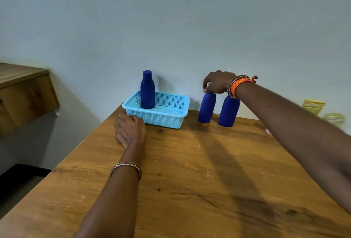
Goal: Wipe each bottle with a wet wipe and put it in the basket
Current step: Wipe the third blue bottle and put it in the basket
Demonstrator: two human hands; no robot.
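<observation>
Currently the right hand [217, 82] grips the near bottle [206, 107] by its cap; lift straight, sparing the neighbouring bottle [228, 111], while the left hand [130, 131] rests loosely curled, empty, beside the basket [157, 118].

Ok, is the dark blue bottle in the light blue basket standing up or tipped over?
Upright. The dark blue plastic bottle stands on its base inside the light blue perforated plastic basket, cap pointing up.

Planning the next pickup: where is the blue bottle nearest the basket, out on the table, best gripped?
Around its narrow top, from above. That bottle stands upright close beside the second one, so its sides are crowded; the right hand already curls over its cap.
</observation>
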